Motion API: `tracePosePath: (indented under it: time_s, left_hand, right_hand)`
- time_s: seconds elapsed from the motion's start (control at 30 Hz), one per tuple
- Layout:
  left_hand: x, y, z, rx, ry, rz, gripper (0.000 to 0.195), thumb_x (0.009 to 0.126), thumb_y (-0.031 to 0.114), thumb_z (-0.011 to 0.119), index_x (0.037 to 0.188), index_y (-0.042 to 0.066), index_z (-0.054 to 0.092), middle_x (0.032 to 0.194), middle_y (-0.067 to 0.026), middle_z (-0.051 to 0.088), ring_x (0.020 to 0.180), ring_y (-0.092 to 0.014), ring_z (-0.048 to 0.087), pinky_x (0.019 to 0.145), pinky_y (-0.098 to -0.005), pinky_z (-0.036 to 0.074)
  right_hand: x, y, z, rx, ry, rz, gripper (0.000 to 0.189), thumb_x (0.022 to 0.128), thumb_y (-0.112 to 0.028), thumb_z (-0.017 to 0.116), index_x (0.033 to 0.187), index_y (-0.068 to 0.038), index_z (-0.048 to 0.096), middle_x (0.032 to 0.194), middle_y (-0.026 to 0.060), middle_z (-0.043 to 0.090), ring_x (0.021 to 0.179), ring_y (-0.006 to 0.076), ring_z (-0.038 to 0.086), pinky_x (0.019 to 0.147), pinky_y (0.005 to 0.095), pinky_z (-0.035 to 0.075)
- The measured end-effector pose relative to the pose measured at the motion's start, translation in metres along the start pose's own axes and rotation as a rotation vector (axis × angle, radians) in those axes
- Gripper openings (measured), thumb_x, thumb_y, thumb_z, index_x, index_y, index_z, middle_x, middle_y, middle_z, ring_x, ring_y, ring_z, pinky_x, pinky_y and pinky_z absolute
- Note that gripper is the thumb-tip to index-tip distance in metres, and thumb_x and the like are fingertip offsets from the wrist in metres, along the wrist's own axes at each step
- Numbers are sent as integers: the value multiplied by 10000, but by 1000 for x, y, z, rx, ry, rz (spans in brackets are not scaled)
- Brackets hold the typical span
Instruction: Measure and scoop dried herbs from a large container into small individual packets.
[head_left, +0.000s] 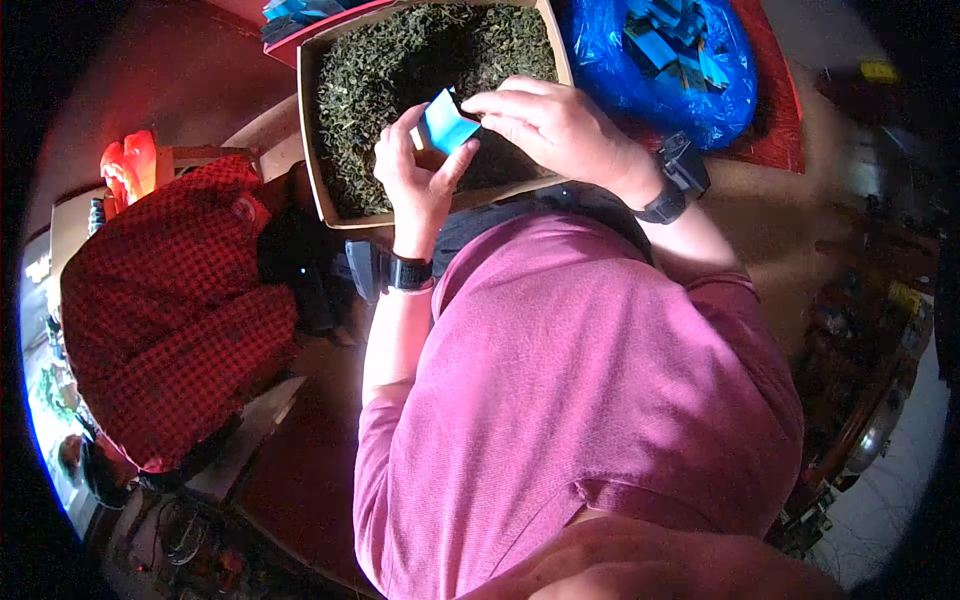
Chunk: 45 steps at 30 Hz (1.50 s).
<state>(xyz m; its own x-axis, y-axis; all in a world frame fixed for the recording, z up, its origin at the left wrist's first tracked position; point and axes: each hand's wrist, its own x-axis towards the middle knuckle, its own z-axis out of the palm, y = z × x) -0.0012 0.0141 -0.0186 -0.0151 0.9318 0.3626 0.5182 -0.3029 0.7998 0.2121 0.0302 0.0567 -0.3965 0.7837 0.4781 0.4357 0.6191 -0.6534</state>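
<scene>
A small blue folded paper packet is gripped between the thumb and fingers of my left hand, above a shallow cardboard box of dried green leaves. My right hand is at the packet's right side, fingers extended and fingertips close to its upper edge; whether they touch it or pinch anything I cannot tell. Each wrist wears a black strap with a dark device. The leaves directly under my hands are partly hidden.
At the upper right, a blue plastic bag holds several blue packets. More blue pieces lie in a red container behind the box. A red-and-black checked cloth is at the left, near a red plastic bag.
</scene>
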Motion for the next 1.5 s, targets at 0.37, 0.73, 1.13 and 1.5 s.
tracePosePath:
  time_s: [0.37,0.73,1.13,1.5]
  left_hand:
    - [0,3,-3,60,13,19,708,647,330,955,1233,77,648,919,-77,606,800,-244,554,727,-384,479]
    - [0,6,-4,-27,56,1,682,665,223,954,1253,80,642,956,-58,599,781,-194,546,690,-338,483]
    - [0,1,-2,-48,60,26,710,661,238,958,1270,76,632,977,-67,612,811,-208,556,725,-344,488]
    - [-1,1,-4,-15,40,2,710,647,282,957,1251,82,642,912,-64,573,794,-228,529,730,-367,465]
  right_hand:
    - [5,-10,-20,99,77,107,170,994,-136,653,1122,-48,722,926,101,732,807,199,715,689,311,549]
    - [6,29,-17,-141,107,140,180,992,-142,634,1112,-53,735,909,148,748,750,267,732,661,349,562]
    - [-13,52,41,-82,-555,642,208,871,-171,606,862,-1,727,843,224,728,750,287,743,690,421,592]
    - [6,43,-2,615,-189,971,276,1029,-217,565,1160,-23,711,889,104,728,673,153,706,560,220,541]
